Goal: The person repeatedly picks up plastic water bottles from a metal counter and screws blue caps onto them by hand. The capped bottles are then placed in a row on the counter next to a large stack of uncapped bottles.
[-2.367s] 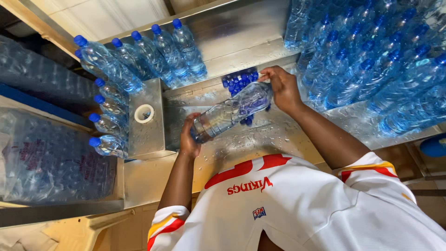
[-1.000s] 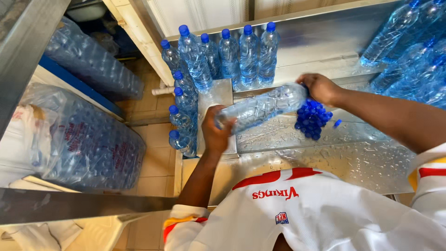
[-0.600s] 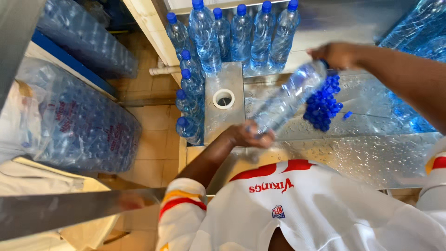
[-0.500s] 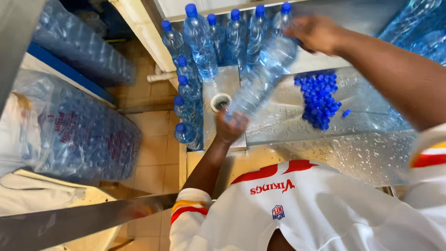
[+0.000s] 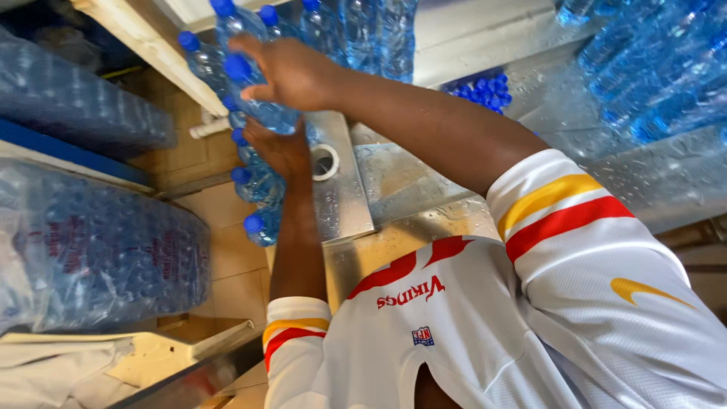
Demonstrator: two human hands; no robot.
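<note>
Nearest to us is our white jersey with red and yellow sleeve stripes (image 5: 485, 333), and from it both forearms reach forward over the wet, shiny steel work table (image 5: 394, 182). Our left hand (image 5: 279, 150) is cupped under the lower part of a clear plastic water bottle with a blue cap (image 5: 254, 91), fingers curled against its base, while our right hand (image 5: 291, 72) is wrapped over the upper half of the same bottle, thumb by the cap (image 5: 237, 67), so that both hands are closed on it. We hold the bottle at the left end of the table, right against the cluster of capped blue-topped bottles standing and lying there (image 5: 254, 197), and it looks as if it is being added to that cluster; whether it already rests among them we cannot tell. Just beside our left wrist a white ring-shaped opening (image 5: 324, 161) sits in the steel. Farther on, a heap of loose blue bottle caps (image 5: 481, 92) lies on the table, so by our judgement more capping remains. Beyond, a row of upright bottles (image 5: 363, 30) lines the back, and shrink-wrapped packs of bottles (image 5: 91, 250) are stacked at the left.
</note>
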